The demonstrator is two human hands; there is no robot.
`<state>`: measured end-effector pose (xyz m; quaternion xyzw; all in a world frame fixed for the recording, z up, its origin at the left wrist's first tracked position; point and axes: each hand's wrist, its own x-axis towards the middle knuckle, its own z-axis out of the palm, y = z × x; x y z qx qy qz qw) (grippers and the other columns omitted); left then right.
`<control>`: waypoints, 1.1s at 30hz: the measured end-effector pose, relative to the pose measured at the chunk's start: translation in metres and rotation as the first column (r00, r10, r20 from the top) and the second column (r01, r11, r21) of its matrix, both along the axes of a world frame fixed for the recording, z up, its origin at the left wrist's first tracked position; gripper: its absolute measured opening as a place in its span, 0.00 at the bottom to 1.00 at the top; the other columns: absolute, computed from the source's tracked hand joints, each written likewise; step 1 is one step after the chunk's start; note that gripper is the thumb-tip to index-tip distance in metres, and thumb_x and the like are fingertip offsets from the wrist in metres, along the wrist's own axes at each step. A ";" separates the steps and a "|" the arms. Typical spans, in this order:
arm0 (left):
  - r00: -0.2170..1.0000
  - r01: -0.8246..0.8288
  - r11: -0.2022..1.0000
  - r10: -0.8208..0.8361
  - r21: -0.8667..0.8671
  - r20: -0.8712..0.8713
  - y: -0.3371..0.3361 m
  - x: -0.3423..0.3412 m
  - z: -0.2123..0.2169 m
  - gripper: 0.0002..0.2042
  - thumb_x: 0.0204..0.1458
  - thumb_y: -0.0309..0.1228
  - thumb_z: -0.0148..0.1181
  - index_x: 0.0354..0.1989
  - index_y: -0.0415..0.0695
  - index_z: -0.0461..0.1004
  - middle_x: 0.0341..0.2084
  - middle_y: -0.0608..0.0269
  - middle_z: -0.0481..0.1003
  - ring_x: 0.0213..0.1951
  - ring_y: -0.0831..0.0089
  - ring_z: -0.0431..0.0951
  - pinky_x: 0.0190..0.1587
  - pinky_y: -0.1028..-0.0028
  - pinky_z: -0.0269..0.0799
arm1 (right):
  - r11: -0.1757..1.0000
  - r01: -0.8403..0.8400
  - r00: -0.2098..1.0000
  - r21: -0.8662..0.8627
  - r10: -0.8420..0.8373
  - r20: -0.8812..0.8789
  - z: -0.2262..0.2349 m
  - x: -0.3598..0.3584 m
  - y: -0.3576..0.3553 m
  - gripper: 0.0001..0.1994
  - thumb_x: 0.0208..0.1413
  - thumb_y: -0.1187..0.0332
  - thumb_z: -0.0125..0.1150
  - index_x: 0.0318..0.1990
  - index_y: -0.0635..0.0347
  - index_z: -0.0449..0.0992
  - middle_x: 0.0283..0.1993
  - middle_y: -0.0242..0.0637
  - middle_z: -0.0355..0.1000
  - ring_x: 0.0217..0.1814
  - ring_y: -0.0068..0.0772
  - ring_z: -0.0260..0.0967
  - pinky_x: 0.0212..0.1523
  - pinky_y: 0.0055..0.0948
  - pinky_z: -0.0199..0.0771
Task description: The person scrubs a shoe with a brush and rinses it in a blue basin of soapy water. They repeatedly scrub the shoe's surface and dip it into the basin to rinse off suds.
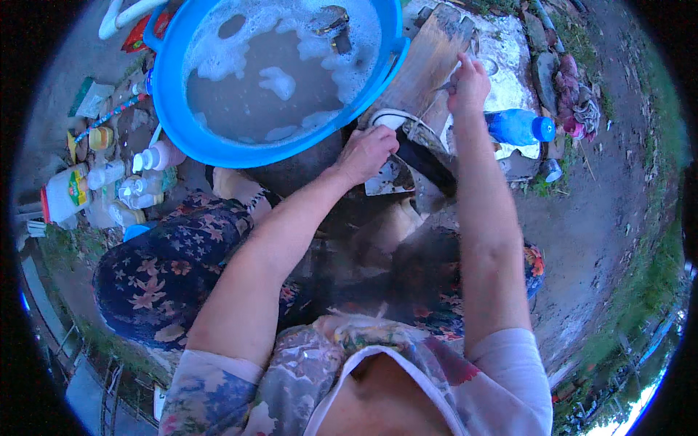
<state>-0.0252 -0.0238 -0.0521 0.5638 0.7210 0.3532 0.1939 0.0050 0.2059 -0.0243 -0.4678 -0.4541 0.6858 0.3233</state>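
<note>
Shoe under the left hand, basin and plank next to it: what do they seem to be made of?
Shoe: perhaps cloth, dark and dull, with a pale, smooth end that may be rubber; blur leaves both open.
Basin: likely plastic, evenly blue with a smooth, moulded-looking rim.
Plank: wood, seemingly unpainted, showing brown streaks like grain.

Dirt grnd (571, 254) w/ grass (651, 269).

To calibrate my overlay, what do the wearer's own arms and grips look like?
The left grip and right grip are ungloved, no watch visible. The left sleeve is short, pale-edged, blue-floral; the right sleeve short, mostly white.
</note>
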 end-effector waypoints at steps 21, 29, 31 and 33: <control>0.890 -0.254 0.955 0.293 -0.153 0.350 0.018 0.038 0.019 0.22 0.46 0.30 0.59 0.53 0.48 0.65 0.32 0.59 0.75 0.30 0.67 0.76 0.36 0.69 0.72 | -0.056 -0.951 -0.202 -0.304 0.857 0.474 0.145 0.073 -0.074 0.09 0.46 0.67 0.54 0.31 0.62 0.75 0.22 0.38 0.73 0.20 0.31 0.72 0.23 0.28 0.72; 0.740 -0.313 0.918 0.397 -0.245 0.542 0.020 0.044 0.007 0.14 0.53 0.25 0.50 0.48 0.41 0.67 0.32 0.61 0.76 0.21 0.78 0.74 0.23 0.76 0.70 | 0.389 -0.909 -0.020 -0.153 0.324 0.946 0.004 0.086 -0.034 0.22 0.47 0.48 0.53 0.33 0.60 0.79 0.36 0.50 0.74 0.40 0.44 0.74 0.40 0.39 0.73; 0.661 -0.300 0.905 0.424 -0.300 0.619 0.019 0.041 0.014 0.13 0.54 0.27 0.48 0.49 0.42 0.67 0.34 0.61 0.76 0.21 0.78 0.73 0.24 0.78 0.69 | 0.470 -0.882 0.189 0.039 0.276 0.942 0.004 0.089 -0.039 0.18 0.47 0.53 0.56 0.33 0.59 0.77 0.37 0.50 0.73 0.41 0.47 0.72 0.40 0.40 0.71; 0.539 -0.274 0.873 0.487 -0.403 0.688 0.025 0.038 0.026 0.13 0.56 0.28 0.46 0.49 0.43 0.67 0.36 0.62 0.75 0.21 0.79 0.72 0.25 0.80 0.67 | 0.571 -0.771 0.455 0.282 0.183 0.872 0.009 0.092 -0.031 0.14 0.46 0.58 0.58 0.32 0.59 0.76 0.31 0.47 0.74 0.34 0.48 0.72 0.36 0.38 0.70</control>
